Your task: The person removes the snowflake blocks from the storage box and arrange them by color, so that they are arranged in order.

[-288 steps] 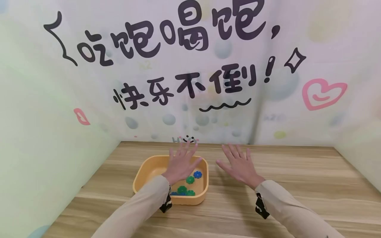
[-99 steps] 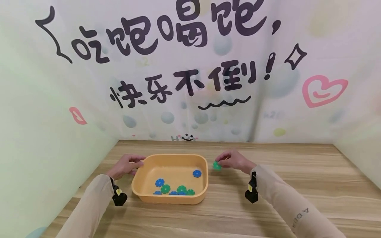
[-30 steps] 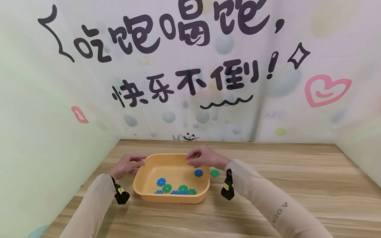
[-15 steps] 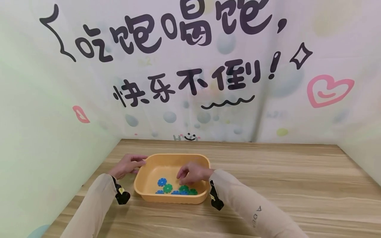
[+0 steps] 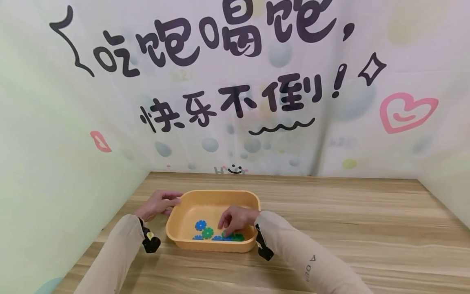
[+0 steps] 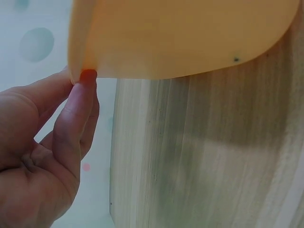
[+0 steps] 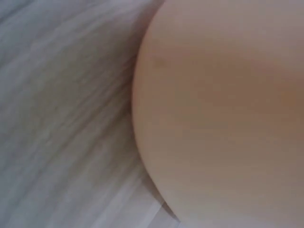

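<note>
A yellow-orange plastic tray [image 5: 205, 246] stands on the table, holding several blue and green flower-shaped plastic discs, among them a blue disc [image 5: 200, 225] and a green disc [image 5: 207, 233]. At the tray's back left corner my left hand [image 5: 156, 205] pinches the rim, as the left wrist view shows up close with fingertips on the tray wall [image 6: 180, 38]. My right hand [image 5: 238, 218] reaches down inside the tray, thumb and fingers apart, thumb tip right at the discs near the front wall. It hides part of the tray floor. The right wrist view has only the tray's outside [image 7: 204, 118] and the table.
The wood-grain table [image 5: 330, 228] extends right of the tray. A printed white cloth backdrop [image 5: 235, 143] rises behind the table's far edge, with pale side walls left and right. My right sleeve [image 5: 293, 245] crosses above the tabletop beside the tray.
My right hand has moved left from beside the tray, down to the discs inside. The green disc it held lay on the table right of the tray; the sleeve now covers that spot.
</note>
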A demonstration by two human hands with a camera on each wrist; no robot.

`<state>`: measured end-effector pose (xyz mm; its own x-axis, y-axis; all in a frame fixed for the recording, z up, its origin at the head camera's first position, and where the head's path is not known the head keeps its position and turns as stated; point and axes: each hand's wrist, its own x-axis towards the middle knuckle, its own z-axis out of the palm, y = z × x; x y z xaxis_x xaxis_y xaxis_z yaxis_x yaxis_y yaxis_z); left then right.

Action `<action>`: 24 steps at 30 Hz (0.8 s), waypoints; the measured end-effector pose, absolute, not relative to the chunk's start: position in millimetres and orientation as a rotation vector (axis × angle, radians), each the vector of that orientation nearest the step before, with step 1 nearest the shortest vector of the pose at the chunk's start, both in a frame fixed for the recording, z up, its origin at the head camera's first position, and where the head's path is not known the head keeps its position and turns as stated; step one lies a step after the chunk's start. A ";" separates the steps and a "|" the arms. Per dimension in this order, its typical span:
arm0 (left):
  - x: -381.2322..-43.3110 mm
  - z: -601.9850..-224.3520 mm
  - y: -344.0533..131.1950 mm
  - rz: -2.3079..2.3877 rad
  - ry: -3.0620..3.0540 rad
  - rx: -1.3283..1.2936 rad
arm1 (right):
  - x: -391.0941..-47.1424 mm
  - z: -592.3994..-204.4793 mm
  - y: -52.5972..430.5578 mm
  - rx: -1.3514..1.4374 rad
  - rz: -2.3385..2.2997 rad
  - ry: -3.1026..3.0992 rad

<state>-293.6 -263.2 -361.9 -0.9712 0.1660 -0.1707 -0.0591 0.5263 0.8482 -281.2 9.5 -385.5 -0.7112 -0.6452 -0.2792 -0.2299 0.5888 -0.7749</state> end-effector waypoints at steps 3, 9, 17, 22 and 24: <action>-294.2 -361.3 -263.3 1.408 2.547 0.091 | -281.7 -385.5 10.0 -0.716 -0.982 2.251; -293.7 -359.8 -262.3 1.397 2.551 0.097 | -282.0 -384.9 9.1 -0.719 -0.934 2.266; -294.1 -360.7 -262.5 1.396 2.555 0.089 | -280.9 -385.8 8.0 -0.702 -0.874 2.308; -293.8 -361.0 -262.5 1.400 2.552 0.081 | -279.8 -385.3 8.3 -0.667 -0.893 2.312; -293.1 -360.6 -262.0 1.400 2.555 0.078 | -279.6 -385.3 8.7 -0.656 -0.906 2.306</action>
